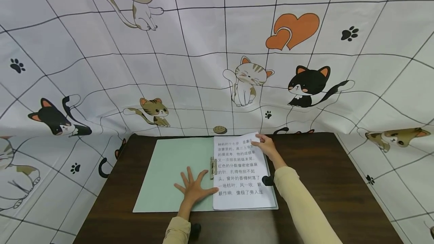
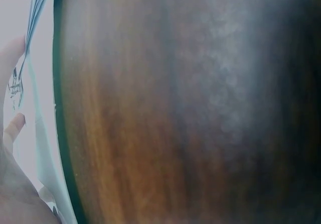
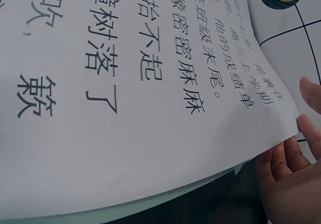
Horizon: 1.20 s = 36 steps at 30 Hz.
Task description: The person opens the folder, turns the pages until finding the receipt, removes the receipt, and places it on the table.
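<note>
A pale green clipboard folder point(image 1: 179, 157) lies spread wide on the table, with a metal clip point(image 1: 213, 167) near its fold. Printed sheets of paper point(image 1: 237, 172) lie on its right half. With fingers splayed, my left hand point(image 1: 193, 190) rests on the folder's left cover, its thumb reaching the paper's left edge. At the upper right corner, my right hand point(image 1: 267, 147) pinches the top sheet. In the right wrist view that sheet point(image 3: 165, 143) curves up at its edge, beside the right hand point(image 3: 291, 184). The left wrist view catches only part of the left hand point(image 2: 17, 184).
The dark brown wooden table point(image 1: 325, 176) extends on both sides of the folder. A white cloth point(image 1: 203, 29) with grid lines and cartoon cats hangs behind the table and around its sides. Dark wrist devices show at the left cuff point(image 1: 194, 231) and right cuff point(image 1: 268, 180).
</note>
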Each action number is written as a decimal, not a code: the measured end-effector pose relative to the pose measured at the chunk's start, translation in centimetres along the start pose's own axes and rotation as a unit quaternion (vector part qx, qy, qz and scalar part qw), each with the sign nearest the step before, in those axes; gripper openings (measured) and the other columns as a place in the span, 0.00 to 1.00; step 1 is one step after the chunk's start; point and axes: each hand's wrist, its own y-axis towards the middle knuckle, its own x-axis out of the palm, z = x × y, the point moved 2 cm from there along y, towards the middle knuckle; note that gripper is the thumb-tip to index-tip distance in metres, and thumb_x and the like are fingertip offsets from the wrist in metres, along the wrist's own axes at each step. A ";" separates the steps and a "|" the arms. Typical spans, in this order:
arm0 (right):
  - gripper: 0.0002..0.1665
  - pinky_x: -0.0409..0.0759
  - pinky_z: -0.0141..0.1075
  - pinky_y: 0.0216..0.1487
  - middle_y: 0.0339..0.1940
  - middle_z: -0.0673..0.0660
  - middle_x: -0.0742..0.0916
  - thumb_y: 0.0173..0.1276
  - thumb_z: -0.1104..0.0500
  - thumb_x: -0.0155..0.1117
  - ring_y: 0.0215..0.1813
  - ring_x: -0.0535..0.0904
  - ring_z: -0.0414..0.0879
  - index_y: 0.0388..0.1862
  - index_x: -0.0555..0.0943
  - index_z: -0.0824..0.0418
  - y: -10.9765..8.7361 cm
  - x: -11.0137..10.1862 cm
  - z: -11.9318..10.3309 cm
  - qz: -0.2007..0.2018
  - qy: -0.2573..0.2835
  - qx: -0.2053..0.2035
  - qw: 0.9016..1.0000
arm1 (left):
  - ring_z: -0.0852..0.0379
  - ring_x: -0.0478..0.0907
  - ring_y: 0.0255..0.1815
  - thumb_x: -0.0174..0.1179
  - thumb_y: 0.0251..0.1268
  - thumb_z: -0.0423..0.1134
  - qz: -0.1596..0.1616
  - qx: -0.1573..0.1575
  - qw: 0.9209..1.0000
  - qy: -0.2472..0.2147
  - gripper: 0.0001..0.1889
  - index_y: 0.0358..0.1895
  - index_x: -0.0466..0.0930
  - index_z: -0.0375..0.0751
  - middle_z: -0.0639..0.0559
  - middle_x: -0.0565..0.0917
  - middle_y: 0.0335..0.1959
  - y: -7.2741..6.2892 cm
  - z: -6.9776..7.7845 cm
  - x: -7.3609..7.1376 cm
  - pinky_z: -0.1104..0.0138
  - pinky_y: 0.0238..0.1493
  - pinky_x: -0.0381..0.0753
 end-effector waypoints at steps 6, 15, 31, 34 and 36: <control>0.35 0.78 0.46 0.57 0.67 0.72 0.71 0.68 0.56 0.64 0.60 0.74 0.60 0.72 0.67 0.63 0.1 0.2 -0.7 -0.012 -0.018 -0.011 1.000 | 0.19 0.26 0.75 0.74 0.39 0.64 -0.002 -0.004 1.000 0.011 0.48 0.69 0.68 0.54 0.27 0.35 0.78 0.1 -0.2 0.0 0.22 0.59 0.19; 0.36 0.76 0.48 0.59 0.74 0.70 0.65 0.69 0.57 0.63 0.70 0.67 0.65 0.73 0.64 0.62 -1.1 0.3 -0.7 -0.031 0.012 -0.024 0.999 | 0.19 0.26 0.75 0.73 0.40 0.64 -0.003 0.001 1.000 0.014 0.48 0.69 0.68 0.54 0.27 0.35 0.78 0.2 -0.1 -0.3 0.22 0.59 0.19; 0.36 0.78 0.30 0.37 0.56 0.68 0.79 0.67 0.61 0.63 0.37 0.80 0.41 0.73 0.66 0.60 -2.4 0.6 -1.7 -0.029 0.035 -0.039 0.998 | 0.22 0.22 0.75 0.64 0.30 0.81 0.028 0.026 0.999 -0.033 0.55 0.68 0.69 0.58 0.29 0.33 0.79 -0.5 -0.2 0.0 0.24 0.58 0.13; 0.36 0.79 0.30 0.37 0.56 0.69 0.79 0.66 0.63 0.63 0.37 0.81 0.41 0.73 0.66 0.60 -2.7 0.6 -1.8 -0.034 0.039 -0.045 0.998 | 0.22 0.23 0.75 0.66 0.32 0.78 0.017 0.016 0.999 -0.023 0.54 0.68 0.68 0.56 0.29 0.34 0.79 -0.5 0.0 -0.1 0.24 0.58 0.14; 0.36 0.79 0.31 0.37 0.56 0.69 0.80 0.66 0.65 0.63 0.37 0.81 0.41 0.73 0.66 0.60 -2.9 0.6 -1.8 -0.035 0.042 -0.046 0.997 | 0.22 0.24 0.76 0.70 0.34 0.72 0.003 0.002 1.000 -0.007 0.52 0.69 0.68 0.55 0.29 0.34 0.79 -0.2 0.1 0.0 0.24 0.60 0.16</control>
